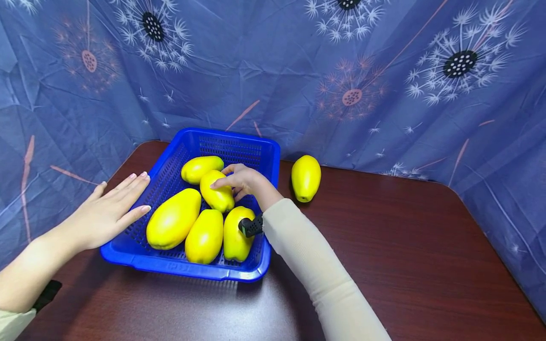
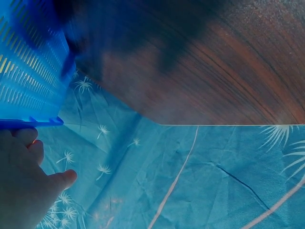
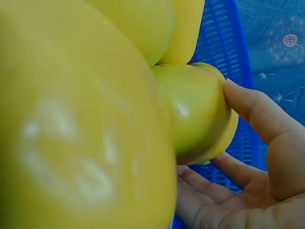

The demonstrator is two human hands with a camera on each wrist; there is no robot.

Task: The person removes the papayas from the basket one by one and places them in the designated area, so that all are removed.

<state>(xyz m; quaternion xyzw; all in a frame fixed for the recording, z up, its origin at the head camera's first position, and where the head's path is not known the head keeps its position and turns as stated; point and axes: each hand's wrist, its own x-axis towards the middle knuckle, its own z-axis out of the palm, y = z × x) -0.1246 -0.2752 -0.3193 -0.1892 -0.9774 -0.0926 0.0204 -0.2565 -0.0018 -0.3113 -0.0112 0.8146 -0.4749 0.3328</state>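
Note:
Several yellow papayas lie in a blue plastic basket (image 1: 187, 272) on the table. My right hand (image 1: 249, 182) reaches in over the basket's right side and holds the middle papaya (image 1: 216, 193) between thumb and fingers. In the right wrist view the thumb presses one side of that papaya (image 3: 190, 112), with the fingers curled under the other. A nearer papaya (image 3: 81, 124) fills the left of that view. My left hand (image 1: 106, 213) rests on the basket's left rim, its fingers straight. Only part of the left hand (image 2: 24, 176) shows in its wrist view, by the rim.
One papaya (image 1: 306, 177) lies outside the basket, to its right near the table's back edge. The dark brown wooden table (image 1: 409, 246) stretches away to the right. A blue curtain (image 1: 273, 71) with dandelion prints hangs behind and at both sides.

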